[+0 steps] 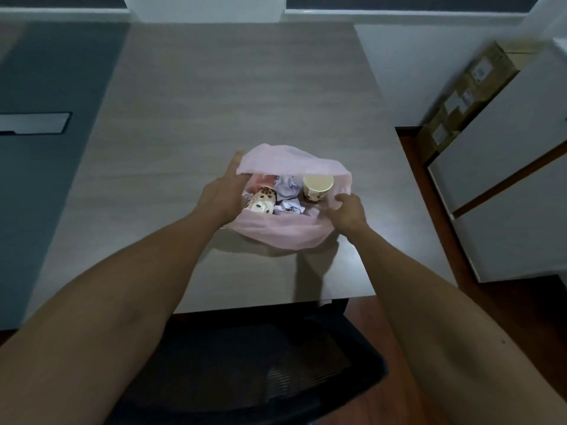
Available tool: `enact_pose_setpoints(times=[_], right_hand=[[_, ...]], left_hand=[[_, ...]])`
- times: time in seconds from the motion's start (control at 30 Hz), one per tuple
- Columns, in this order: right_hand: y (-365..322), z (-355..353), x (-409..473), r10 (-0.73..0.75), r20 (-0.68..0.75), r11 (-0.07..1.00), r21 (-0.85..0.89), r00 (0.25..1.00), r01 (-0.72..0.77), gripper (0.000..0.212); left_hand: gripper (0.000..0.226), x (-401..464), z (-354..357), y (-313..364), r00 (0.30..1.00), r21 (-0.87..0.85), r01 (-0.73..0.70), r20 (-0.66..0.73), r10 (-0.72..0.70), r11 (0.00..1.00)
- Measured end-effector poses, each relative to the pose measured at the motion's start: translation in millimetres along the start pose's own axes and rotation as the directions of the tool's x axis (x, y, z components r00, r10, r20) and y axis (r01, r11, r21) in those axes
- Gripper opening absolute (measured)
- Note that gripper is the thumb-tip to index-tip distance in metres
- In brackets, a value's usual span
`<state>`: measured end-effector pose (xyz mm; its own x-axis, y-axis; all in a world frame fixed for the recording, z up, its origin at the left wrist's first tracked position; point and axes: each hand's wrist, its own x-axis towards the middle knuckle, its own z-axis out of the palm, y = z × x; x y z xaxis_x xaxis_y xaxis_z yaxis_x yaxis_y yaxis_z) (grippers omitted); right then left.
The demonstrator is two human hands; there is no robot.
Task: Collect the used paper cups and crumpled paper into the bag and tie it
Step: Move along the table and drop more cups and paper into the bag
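Bag: a thin pink plastic bag [277, 233] sits on the table, near its front edge and a little right of centre. Its mouth is open and faces up, with the far rim folded over in a soft band.
Cups in the bag: one paper cup [318, 187] stands upright at the right side of the bag, pale with brown spots near its base. A second spotted cup [261, 201] lies tilted on its side at the left.
Paper in the bag: crumpled white paper [287, 196] fills the space between the two cups.
Left hand: the left hand [225, 191] is at the left rim of the bag, thumb up along the far fold. The fingers reach inside the mouth and are hidden by plastic, so I cannot tell how tightly they hold it.
Right hand: the right hand [348, 211] is at the right rim, fingers curled and pinching a bunch of the pink plastic.
Table: a pale wood-grain table [233, 96] carries the bag.
Chair: a black mesh chair [260, 363] is tucked under the near edge.
Right side of the room: a white cabinet [503, 191] stands beside the table, with a brown cardboard box [466, 96] leaning behind it.
Floor: dark reddish wood [417, 191] shows between table and cabinet.
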<state>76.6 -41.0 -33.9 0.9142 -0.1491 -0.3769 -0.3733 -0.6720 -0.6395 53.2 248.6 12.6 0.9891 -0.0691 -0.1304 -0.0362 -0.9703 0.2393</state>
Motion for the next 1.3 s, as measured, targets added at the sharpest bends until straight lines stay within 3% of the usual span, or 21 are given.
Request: enact_pose_setpoints(times=[0.07,0.23,0.37,0.53,0.97,1.17,1.3], right_hand=[[-5.5,-1.0,0.3,-0.114,-0.021,0.990,-0.086,0.993,0.112,0.064],[-44.1,-11.7,-1.5,-0.336,0.043,0.909,-0.249,0.941,0.336,0.097],[-86.5,-8.4,-7.4,-0.492,0.102,0.815,-0.295,0.865,0.498,0.106],[-148.1,29.2,-21.5,-0.598,0.175,0.716,-0.321,0.782,0.619,0.117],[-347.8,256.6,-183.5,-0.746,0.367,0.525,-0.189,0.555,0.830,0.115],[-421.9,371.8,-255.8,-0.789,0.359,0.481,-0.141,0.498,0.865,0.112],[-464.2,437.9,-287.5,-0.788,0.390,0.465,-0.130,0.476,0.876,0.113]], left_hand=[[0.098,7.7,1.3,-3.3,1.000,-0.016,0.016,0.008,-0.016,1.000],[0.098,11.4,-15.8,-16.9,0.995,-0.133,0.095,0.014,-0.094,0.987],[0.104,-4.6,-45.5,-46.9,0.984,-0.378,0.137,-0.056,-0.170,0.916],[0.114,-56.8,-88.2,-102.0,0.943,-0.439,0.262,-0.074,-0.325,0.859],[0.100,-259.6,-157.8,-354.1,0.798,-0.386,0.489,-0.163,-0.580,0.782],[0.105,-349.6,-177.7,-476.6,0.780,-0.377,0.496,-0.203,-0.592,0.782],[0.095,-392.3,-189.4,-534.1,0.773,-0.352,0.477,-0.267,-0.575,0.805]])
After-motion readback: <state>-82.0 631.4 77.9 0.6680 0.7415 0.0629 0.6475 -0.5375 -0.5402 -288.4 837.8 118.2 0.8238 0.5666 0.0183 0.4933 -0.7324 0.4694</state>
